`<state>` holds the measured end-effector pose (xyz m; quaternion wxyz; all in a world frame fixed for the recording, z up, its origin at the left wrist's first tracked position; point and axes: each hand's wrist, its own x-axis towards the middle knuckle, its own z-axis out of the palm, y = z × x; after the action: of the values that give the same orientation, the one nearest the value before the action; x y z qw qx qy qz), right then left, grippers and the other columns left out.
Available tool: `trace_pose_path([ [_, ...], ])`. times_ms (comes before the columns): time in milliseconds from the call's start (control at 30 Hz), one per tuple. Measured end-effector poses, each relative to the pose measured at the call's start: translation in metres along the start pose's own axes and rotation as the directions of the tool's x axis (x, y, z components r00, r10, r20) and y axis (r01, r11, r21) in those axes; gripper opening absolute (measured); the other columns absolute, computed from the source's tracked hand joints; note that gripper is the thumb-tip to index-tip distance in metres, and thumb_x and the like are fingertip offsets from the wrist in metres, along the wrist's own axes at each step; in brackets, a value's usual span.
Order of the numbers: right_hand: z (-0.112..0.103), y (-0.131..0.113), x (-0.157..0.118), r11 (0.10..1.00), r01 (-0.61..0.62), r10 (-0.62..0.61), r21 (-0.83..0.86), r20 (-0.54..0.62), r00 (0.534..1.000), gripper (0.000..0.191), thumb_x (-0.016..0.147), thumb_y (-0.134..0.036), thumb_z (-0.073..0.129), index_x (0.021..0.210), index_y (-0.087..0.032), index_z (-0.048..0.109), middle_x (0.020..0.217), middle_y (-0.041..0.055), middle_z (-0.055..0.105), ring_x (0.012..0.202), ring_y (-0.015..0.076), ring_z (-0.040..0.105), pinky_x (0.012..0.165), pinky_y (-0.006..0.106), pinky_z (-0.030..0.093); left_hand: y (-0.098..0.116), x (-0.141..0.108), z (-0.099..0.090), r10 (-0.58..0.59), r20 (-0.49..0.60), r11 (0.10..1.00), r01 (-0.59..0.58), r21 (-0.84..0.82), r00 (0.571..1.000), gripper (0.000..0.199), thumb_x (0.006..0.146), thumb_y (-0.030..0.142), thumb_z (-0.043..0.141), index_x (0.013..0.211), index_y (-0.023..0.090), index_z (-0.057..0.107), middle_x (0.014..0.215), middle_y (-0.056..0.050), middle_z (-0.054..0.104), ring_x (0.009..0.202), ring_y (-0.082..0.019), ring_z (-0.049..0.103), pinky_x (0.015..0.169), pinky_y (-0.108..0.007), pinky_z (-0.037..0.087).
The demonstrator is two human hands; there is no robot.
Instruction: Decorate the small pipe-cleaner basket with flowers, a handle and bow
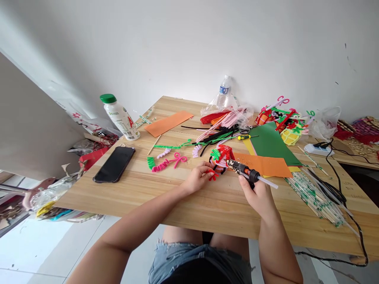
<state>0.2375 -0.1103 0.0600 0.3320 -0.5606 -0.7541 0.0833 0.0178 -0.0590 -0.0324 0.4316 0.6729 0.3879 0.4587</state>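
My right hand (259, 194) is wrapped round the handle of a black hot glue gun (244, 170), a clear glue stick poking out of its back end. The gun's nozzle reaches a small pipe-cleaner craft (222, 153) with a red top, a green flower and black and orange sides. My left hand (199, 177) is closed at the craft's lower left, its fingertips pinching a red pipe-cleaner flower (213, 176). How far the flower touches the craft is hard to see. Left of this hand lie pink and green coiled pipe cleaners (160, 165).
A black phone (114, 165) and a white bottle with a green cap (120, 117) are at the left. Pipe-cleaner bundles (219, 118), green paper (274, 144) and finished-looking crafts (286, 122) lie behind. Wrapped sticks (316, 197), a power strip (318, 149) and a black cable (359, 232) occupy the right.
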Motion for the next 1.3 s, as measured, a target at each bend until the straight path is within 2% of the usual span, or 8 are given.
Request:
trace_pose_path([
  [233,0.0013,-0.0007,0.0018,1.0,0.005,-0.005,-0.014,-0.026,1.0,0.033,0.091,-0.044,0.045,0.087,-0.018,0.065,0.064,0.0044,0.062,0.061,0.0221,0.061,0.055,0.03,0.046,0.003,-0.001,-0.0006,-0.002,0.02,1.0,0.002,-0.001,1.0,0.036,0.088,0.047,0.057,0.08,0.016,0.073,0.105,-0.012,0.06,0.099,-0.022,0.06,0.092,-0.036,0.049],
  [433,0.0007,-0.0002,0.0007,1.0,0.0,0.0,-0.004,-0.026,1.0,0.033,0.09,-0.045,0.046,0.085,-0.019,0.065,0.061,0.0035,0.06,0.057,0.0215,0.06,0.052,0.03,0.046,0.0033,-0.0013,-0.0008,0.002,0.015,1.0,-0.002,-0.001,1.0,0.034,0.088,0.045,0.059,0.078,0.016,0.073,0.104,-0.011,0.06,0.101,-0.022,0.06,0.092,-0.035,0.049],
  [800,0.0008,0.0006,0.0003,1.0,0.006,-0.006,0.005,-0.048,0.999,0.034,0.09,-0.045,0.047,0.089,-0.017,0.067,0.067,0.0058,0.064,0.062,0.0222,0.062,0.056,0.03,0.048,0.001,-0.0015,0.0,0.002,0.002,1.0,-0.002,0.003,1.0,0.028,0.087,0.042,0.061,0.082,0.017,0.073,0.104,-0.011,0.061,0.1,-0.022,0.06,0.091,-0.035,0.049],
  [1100,0.001,0.0015,-0.0007,1.0,0.001,0.0,0.028,-0.042,0.999,0.033,0.09,-0.045,0.048,0.085,-0.017,0.066,0.061,0.0039,0.061,0.055,0.0207,0.059,0.052,0.03,0.047,0.0027,-0.0019,-0.0009,0.002,0.002,1.0,-0.002,0.018,1.0,0.03,0.087,0.043,0.06,0.08,0.017,0.072,0.103,-0.011,0.061,0.1,-0.023,0.061,0.091,-0.035,0.049],
  [1300,0.0009,0.0014,-0.0006,0.999,0.024,-0.023,0.028,-0.03,0.999,0.032,0.091,-0.044,0.048,0.085,-0.017,0.065,0.064,0.0049,0.063,0.059,0.0214,0.061,0.055,0.031,0.049,0.0049,-0.0021,-0.0015,-0.006,0.013,1.0,0.006,0.028,1.0,0.031,0.088,0.042,0.059,0.078,0.016,0.072,0.104,-0.011,0.061,0.101,-0.023,0.061,0.092,-0.035,0.049],
])
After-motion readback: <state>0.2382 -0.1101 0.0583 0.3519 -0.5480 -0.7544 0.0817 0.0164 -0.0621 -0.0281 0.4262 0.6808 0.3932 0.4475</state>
